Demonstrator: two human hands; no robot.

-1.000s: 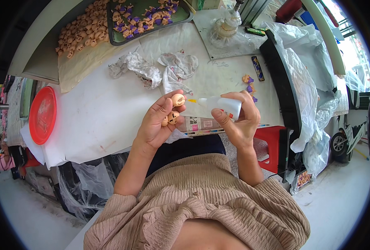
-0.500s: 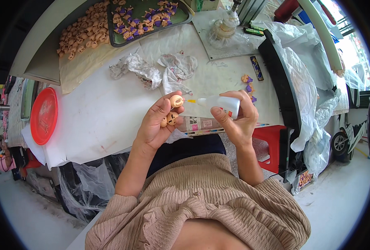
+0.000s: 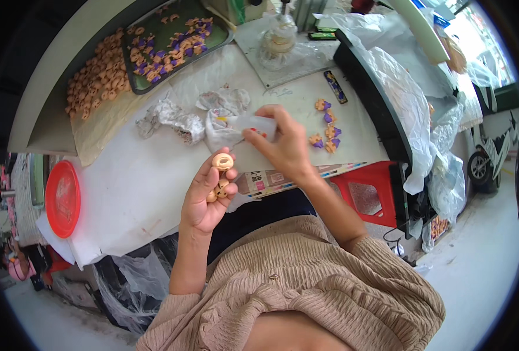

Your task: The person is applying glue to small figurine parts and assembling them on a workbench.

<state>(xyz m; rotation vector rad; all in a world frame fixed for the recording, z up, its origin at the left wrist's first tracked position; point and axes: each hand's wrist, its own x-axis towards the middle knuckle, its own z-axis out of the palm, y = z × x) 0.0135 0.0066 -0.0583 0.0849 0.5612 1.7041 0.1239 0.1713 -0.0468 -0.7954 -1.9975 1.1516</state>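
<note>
My left hand (image 3: 204,196) grip pinches a smooth tan ring bead (image 3: 222,161) upright; above it, my right hand (image 3: 283,146) grips a translucent squeeze bottle (image 3: 249,123) lying sideways, nozzle leftward over the white bench (image 3: 131,193).

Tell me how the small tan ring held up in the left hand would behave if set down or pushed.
The tan ring is round, so on edge it would likely roll; laid flat it should stay put. The left hand pinches it with fingertips alone while cradling more pieces, so it is probably light. It holds its shape in that grip, suggesting it is fairly stiff.
</note>
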